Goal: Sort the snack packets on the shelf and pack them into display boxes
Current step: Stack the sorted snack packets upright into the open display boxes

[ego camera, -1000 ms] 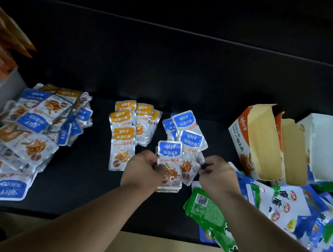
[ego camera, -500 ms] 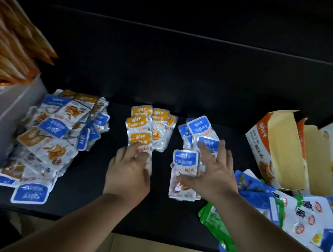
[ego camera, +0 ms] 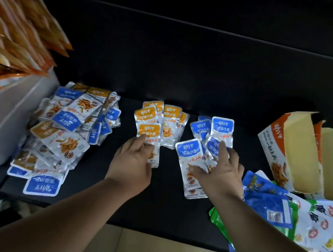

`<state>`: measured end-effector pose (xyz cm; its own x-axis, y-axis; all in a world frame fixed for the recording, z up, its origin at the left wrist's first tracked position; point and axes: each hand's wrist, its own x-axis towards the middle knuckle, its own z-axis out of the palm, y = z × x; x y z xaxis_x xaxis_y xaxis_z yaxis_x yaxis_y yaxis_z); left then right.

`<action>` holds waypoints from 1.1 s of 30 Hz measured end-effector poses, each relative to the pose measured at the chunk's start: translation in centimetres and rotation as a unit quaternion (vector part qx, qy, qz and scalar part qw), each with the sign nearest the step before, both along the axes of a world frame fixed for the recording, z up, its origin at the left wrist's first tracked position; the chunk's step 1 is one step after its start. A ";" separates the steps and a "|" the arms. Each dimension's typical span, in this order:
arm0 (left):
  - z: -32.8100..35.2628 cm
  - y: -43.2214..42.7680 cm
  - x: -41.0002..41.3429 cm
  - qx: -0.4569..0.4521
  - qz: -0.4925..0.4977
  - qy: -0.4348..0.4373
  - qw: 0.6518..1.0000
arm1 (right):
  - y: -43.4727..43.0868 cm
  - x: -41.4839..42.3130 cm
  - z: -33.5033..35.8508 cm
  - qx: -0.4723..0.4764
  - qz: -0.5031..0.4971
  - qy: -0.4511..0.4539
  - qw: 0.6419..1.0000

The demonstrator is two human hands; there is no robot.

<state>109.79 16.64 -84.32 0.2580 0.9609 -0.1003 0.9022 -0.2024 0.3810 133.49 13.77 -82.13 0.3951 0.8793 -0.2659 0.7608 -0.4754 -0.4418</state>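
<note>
Silvery snack packets lie on the dark shelf (ego camera: 162, 203). We see an orange-labelled group (ego camera: 160, 120) at centre, a blue-labelled group (ego camera: 214, 131) just right of it, and a mixed heap (ego camera: 68, 126) at left. The left hand (ego camera: 134, 161) rests loosely straight fingers on the nearest orange packet. The right hand (ego camera: 222, 173) presses spread fingers onto the blue ones, gripping nothing.

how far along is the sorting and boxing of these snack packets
Done: a small orange-label group and a blue-label group lie separated mid-shelf. In hand: the left hand touches an orange packet, and the right hand spreads over the blue ones. To do: the mixed pile at left is unsorted, and the open display boxes at right show no packets inside.
</note>
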 end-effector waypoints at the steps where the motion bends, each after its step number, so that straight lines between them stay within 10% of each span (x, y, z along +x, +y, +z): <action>1: 0.0 -0.2 -0.1 0.001 0.002 -0.002 1.000 | -0.2 0.3 0.1 -0.002 -0.005 0.006 1.000; 10: 0.8 -1.8 1.9 0.081 -0.075 0.003 0.994 | -1.1 0.5 1.0 -0.030 0.015 0.019 0.999; 28: 0.1 -2.8 7.2 -0.043 -0.092 -0.089 0.991 | -0.1 1.7 1.6 0.076 -0.074 0.217 0.970; 33: 0.0 -3.1 7.4 -0.035 -0.104 -0.079 0.991 | -0.1 2.6 1.9 0.105 -0.098 0.146 0.979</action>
<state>117.16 13.54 -84.35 0.4669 0.8778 -0.1071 0.7722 -0.3457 0.5331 136.13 13.64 -80.19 0.4958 0.8415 -0.2143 0.4903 -0.4750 -0.7307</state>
